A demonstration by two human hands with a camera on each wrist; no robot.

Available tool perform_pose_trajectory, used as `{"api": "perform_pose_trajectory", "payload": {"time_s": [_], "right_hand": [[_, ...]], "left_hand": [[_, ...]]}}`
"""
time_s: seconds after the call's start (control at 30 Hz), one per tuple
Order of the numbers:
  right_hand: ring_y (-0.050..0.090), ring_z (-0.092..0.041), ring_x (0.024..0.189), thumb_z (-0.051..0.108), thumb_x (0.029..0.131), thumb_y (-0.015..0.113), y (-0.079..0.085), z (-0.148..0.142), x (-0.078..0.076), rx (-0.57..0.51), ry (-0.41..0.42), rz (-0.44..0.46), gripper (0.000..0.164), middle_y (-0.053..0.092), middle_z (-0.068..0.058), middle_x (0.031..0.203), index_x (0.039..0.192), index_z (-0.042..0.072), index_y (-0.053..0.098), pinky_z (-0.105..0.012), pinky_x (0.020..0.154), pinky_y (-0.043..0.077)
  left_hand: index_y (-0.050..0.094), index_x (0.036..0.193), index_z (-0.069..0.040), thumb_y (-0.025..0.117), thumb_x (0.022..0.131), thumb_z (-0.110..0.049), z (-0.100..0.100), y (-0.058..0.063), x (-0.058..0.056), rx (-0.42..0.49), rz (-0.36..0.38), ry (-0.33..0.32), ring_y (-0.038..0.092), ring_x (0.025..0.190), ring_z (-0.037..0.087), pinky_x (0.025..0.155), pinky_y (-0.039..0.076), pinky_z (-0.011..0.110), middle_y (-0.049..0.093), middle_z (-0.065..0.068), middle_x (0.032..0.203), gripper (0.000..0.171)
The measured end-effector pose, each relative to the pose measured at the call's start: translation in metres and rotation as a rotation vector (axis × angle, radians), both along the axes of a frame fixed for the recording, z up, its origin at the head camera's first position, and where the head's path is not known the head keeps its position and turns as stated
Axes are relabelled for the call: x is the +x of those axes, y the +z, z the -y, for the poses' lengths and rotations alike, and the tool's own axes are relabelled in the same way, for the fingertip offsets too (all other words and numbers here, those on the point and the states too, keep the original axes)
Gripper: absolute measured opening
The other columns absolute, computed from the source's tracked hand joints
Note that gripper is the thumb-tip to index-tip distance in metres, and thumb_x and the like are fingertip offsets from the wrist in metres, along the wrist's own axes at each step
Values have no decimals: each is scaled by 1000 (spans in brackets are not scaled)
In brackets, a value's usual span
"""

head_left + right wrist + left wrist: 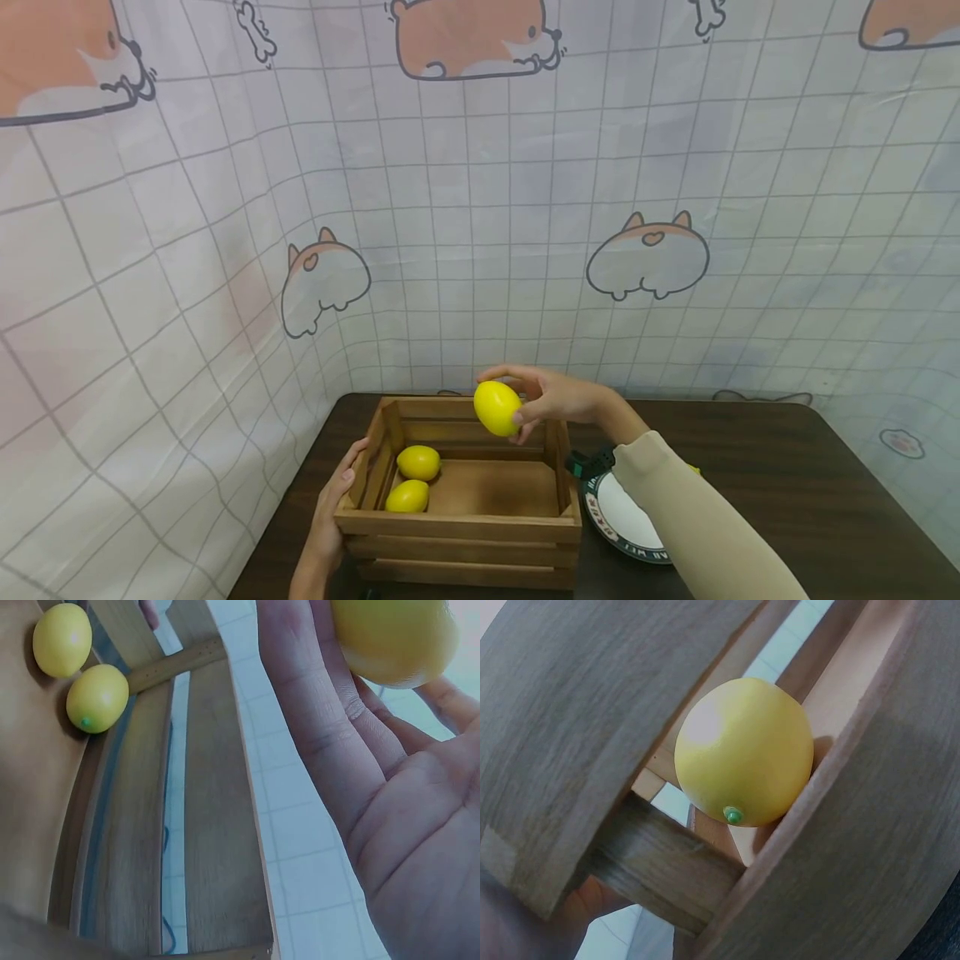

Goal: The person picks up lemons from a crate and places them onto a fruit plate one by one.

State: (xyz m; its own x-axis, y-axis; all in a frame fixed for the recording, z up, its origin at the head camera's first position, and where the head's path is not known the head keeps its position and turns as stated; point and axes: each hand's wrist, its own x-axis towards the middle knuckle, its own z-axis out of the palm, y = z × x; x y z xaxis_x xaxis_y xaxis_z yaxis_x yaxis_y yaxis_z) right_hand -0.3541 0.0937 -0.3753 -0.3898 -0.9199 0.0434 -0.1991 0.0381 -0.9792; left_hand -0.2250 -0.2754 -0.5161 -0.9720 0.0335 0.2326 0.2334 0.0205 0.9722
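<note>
My right hand [558, 398] pinches a bright yellow lemon [497, 407] between thumb and fingers, above the back right part of a slatted wooden crate [457, 525]. The right wrist view shows this lemon [397, 637] at the fingers, cut off by the top edge. Inside the crate, two more lemons [418, 462] [408, 497] lie by the left wall. Through a gap between slats, the left wrist view shows one lemon [744, 750] with a green tip. My left hand [330, 508] rests along the crate's left side, fingers fairly straight, fingertips near the top rim.
A white plate with a dark patterned rim [626, 546] stands right of the crate, partly under my right sleeve [697, 521]. A small yellow bit [694, 469] shows past the sleeve. The dark wooden table [780, 475] meets a grid-patterned cloth [510, 292] behind and at left.
</note>
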Motion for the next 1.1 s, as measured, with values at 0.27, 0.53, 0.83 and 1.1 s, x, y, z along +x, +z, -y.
{"api": "perform_pose_trajectory", "payload": {"time_s": [0.27,0.53,0.83,1.1], "right_hand": [[71,-31,93,9,91,66,-1,-12,7,-20,-27,-8,74,49,-20,139,156,11,31,-49,83,61],[70,-29,94,2,94,64,-5,-28,12,-48,-62,-20,72,49,-19,140,157,16,31,-46,84,61],[70,-39,98,2,94,63,-9,-52,16,-63,-131,-50,72,51,-20,135,157,16,31,-55,87,59],[67,-29,103,2,94,62,-14,-73,23,-81,-185,-57,73,53,-17,136,158,17,31,-54,88,59]], "left_hand": [[32,161,-21,25,110,-35,-1,0,0,1,15,8,19,152,30,116,13,76,16,10,171,53],[32,161,-21,25,111,-34,-1,0,0,-1,10,9,19,151,31,116,13,77,17,10,171,52],[31,161,-22,24,111,-35,-1,2,1,-11,17,10,24,148,26,116,18,72,20,10,170,52],[33,160,-23,26,111,-36,-2,2,0,-3,27,16,23,149,20,117,14,73,18,8,171,52]]}}
